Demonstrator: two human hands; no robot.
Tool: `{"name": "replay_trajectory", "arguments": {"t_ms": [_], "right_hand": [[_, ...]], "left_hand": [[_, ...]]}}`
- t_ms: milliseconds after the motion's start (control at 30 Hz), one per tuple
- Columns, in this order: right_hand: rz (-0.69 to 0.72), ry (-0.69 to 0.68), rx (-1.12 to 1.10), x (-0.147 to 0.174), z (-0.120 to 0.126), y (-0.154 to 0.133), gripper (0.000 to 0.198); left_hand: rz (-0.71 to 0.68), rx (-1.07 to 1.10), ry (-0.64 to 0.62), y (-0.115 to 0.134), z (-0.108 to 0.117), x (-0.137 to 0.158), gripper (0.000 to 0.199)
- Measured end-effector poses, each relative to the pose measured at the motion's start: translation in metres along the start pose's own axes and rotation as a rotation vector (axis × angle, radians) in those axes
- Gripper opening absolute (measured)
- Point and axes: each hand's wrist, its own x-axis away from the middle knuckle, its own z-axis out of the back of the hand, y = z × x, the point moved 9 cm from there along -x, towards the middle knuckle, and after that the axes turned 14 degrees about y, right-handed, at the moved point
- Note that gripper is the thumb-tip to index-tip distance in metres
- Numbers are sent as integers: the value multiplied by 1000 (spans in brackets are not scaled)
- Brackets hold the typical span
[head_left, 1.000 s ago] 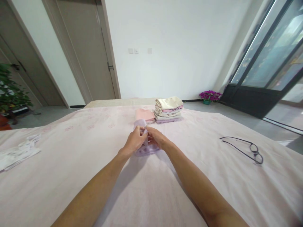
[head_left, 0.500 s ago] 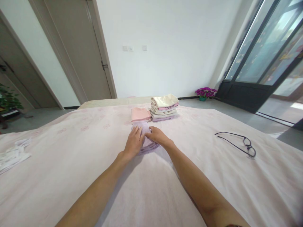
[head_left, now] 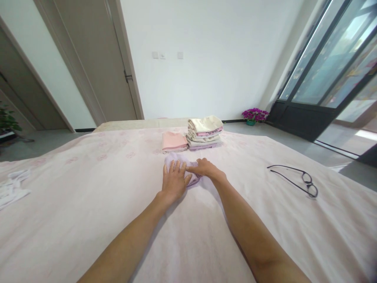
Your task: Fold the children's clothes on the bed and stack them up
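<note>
A lilac folded garment point(head_left: 177, 158) lies on the pale pink bedspread point(head_left: 100, 204) in front of me. My left hand point(head_left: 175, 179) rests flat on top of it, fingers spread. At its right side my right hand point(head_left: 203, 168) grips the garment's edge between thumb and fingers. Part of the cloth is hidden under both hands. Just beyond it sits a small stack of folded pink cloth point(head_left: 174, 141), and to the right of that a taller stack of folded clothes point(head_left: 204, 133), cream on top and lilac at the bottom.
Black-framed glasses point(head_left: 308, 182) lie unfolded on the bedspread at the right. A white crumpled cloth point(head_left: 13, 188) is at the far left edge. Past the bed are a purple-flowered pot plant point(head_left: 255, 115), a grey door point(head_left: 97, 59) and a dark-framed glass door point(head_left: 309, 118).
My left hand has flattened and spread over the lilac garment. My right hand has shifted slightly right with its edge, and the near side of the garment looks more drawn in.
</note>
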Motion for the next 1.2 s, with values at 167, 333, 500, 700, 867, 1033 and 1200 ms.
{"name": "replay_trajectory", "arguments": {"t_ms": [167, 333, 500, 700, 867, 1033, 1200], "right_hand": [[-18, -69, -180, -9, -15, 4, 58], [-82, 16, -203, -6, -11, 4, 56], [-55, 86, -241, 7, -5, -7, 54], [-73, 140, -486, 6, -5, -12, 52], [-19, 189, -853, -25, 19, -45, 46], [-10, 194, -1132, -89, 57, -90, 31], [-75, 256, -1099, -151, 69, -105, 30]], "left_hand": [[35, 126, -5, -6, 0, 1, 59], [96, 393, 3, -27, 10, 7, 62], [288, 487, 191, -100, 43, 22, 58], [447, 280, 229, -208, 58, 48, 54], [523, 165, 114, -229, 54, 55, 53], [482, 155, 79, -215, 54, 51, 52], [484, 152, 63, -218, 49, 52, 51]]}}
